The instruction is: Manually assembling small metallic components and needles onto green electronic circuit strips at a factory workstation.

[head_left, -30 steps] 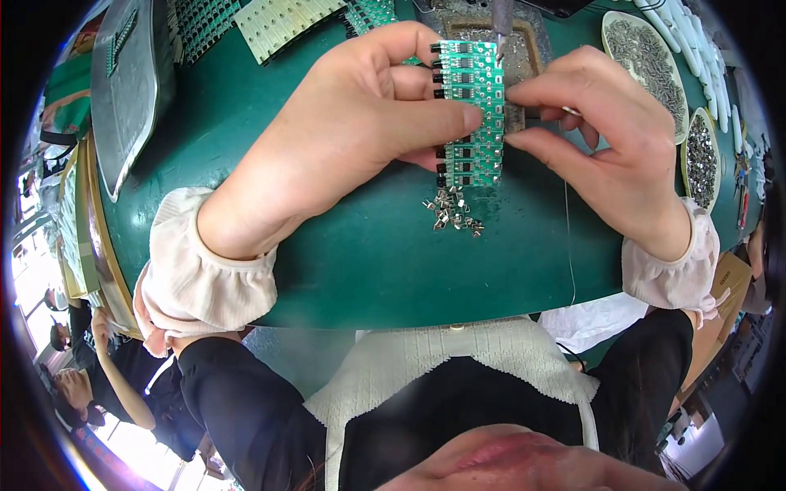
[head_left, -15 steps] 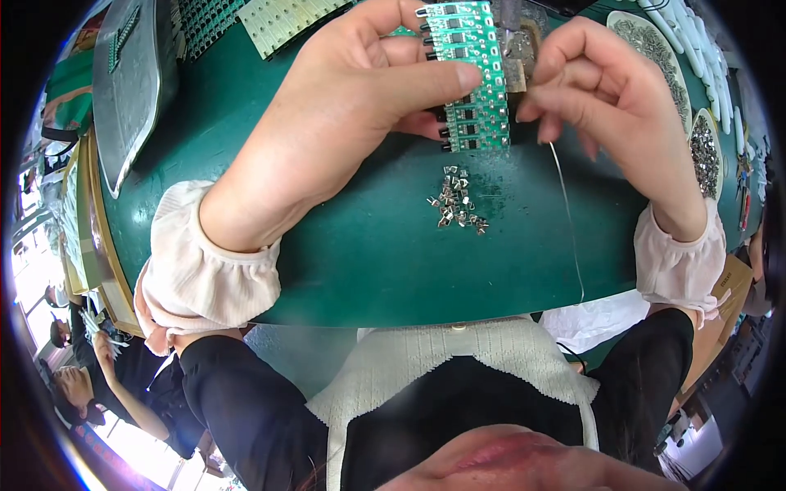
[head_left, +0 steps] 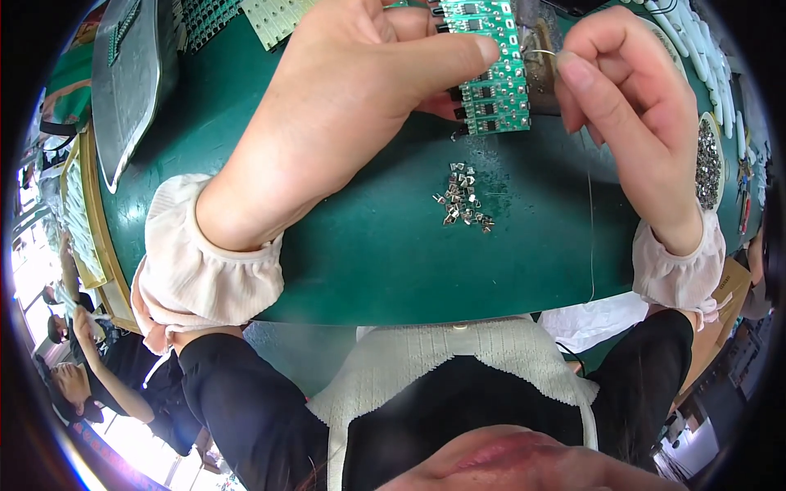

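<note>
A strip of green circuit boards [head_left: 506, 90] with small black chips is gripped by my left hand [head_left: 352, 90], thumb on its face and fingers behind. My right hand [head_left: 634, 106] pinches a thin silvery wire [head_left: 542, 52] between thumb and forefinger. The short end of that wire points at the strip's right edge; whether it touches cannot be made out. Its long tail hangs below my hand toward the table's near edge. Behind the strip stands a brownish, worn block [head_left: 540, 78], partly hidden. Below the strip lies a small pile of shiny metal clips [head_left: 465, 196].
The green table [head_left: 368, 270] carries a grey metal tray [head_left: 135, 98] at the left, with more green boards [head_left: 209, 20] and pale boards [head_left: 274, 20] at the back. On the right are a dish of metal parts [head_left: 707, 159] and white tubes [head_left: 704, 53]. People sit at far left.
The circuit board strip and my left hand have shifted right and away from me. My right hand has moved slightly right, and the wire's short end now shows beside the strip.
</note>
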Tool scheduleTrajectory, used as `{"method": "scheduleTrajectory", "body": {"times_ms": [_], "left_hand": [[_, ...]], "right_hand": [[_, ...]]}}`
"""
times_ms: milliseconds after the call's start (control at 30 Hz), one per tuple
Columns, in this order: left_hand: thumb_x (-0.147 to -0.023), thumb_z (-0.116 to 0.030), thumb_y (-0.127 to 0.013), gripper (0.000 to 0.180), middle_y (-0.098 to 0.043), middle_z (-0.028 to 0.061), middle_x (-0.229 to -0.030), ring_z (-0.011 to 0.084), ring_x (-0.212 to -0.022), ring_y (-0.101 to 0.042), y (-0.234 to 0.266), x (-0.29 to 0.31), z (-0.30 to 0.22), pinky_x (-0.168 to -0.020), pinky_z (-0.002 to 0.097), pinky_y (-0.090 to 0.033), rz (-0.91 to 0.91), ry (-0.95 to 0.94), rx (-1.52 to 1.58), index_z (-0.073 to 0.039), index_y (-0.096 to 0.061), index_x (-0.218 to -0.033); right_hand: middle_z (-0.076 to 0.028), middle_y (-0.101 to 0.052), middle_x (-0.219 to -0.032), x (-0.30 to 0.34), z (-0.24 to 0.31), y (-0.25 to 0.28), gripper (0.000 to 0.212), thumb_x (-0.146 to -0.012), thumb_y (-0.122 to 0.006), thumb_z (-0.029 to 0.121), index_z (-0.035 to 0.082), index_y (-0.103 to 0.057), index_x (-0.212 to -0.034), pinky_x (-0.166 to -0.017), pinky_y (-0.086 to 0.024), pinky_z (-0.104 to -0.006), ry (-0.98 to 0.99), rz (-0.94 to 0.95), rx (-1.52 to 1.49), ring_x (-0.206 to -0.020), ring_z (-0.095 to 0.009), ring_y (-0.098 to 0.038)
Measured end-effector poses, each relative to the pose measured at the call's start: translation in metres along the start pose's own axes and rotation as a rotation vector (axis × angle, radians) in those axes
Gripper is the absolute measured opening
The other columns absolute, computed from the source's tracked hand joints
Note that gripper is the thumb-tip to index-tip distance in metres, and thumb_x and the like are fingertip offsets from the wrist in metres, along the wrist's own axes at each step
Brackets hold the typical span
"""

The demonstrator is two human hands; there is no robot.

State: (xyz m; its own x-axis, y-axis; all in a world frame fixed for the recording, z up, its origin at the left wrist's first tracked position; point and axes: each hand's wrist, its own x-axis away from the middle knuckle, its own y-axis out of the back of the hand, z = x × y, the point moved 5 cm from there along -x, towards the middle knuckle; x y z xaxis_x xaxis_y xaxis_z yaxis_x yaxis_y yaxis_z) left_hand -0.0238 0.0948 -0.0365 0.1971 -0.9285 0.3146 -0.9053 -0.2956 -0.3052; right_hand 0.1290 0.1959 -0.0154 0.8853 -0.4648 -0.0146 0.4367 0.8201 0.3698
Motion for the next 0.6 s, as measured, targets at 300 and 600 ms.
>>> {"method": "scheduleTrajectory", "body": {"times_ms": [300, 600], "left_hand": [[-0.091, 0.005, -0.064, 0.034, -0.070, 0.0111, -0.109, 0.0096, -0.087, -0.066, -0.0050, 0.0058, -0.0075, -0.072, 0.0221, -0.053, -0.057, -0.021, -0.062, 0.001, -0.048, -0.121], [-0.091, 0.007, -0.064, 0.037, -0.069, 0.0141, -0.112, 0.0116, -0.092, -0.067, -0.0051, 0.0073, -0.0105, -0.077, 0.0232, -0.055, -0.063, -0.044, -0.068, 0.003, -0.047, -0.123]], "right_hand": [[-0.004, -0.058, -0.077, 0.0032, -0.0061, -0.0016, 0.008, -0.099, -0.057, 0.003, -0.002, -0.050, -0.098, -0.055, -0.041, -0.0180, -0.008, -0.068, -0.079, -0.061, -0.005, -0.053], [0.003, -0.057, -0.075, 0.0060, 0.0014, -0.0023, 0.005, -0.101, -0.055, 0.011, 0.005, -0.054, -0.101, -0.055, -0.031, -0.0167, 0.088, -0.079, 0.118, -0.064, -0.001, -0.047]]}}
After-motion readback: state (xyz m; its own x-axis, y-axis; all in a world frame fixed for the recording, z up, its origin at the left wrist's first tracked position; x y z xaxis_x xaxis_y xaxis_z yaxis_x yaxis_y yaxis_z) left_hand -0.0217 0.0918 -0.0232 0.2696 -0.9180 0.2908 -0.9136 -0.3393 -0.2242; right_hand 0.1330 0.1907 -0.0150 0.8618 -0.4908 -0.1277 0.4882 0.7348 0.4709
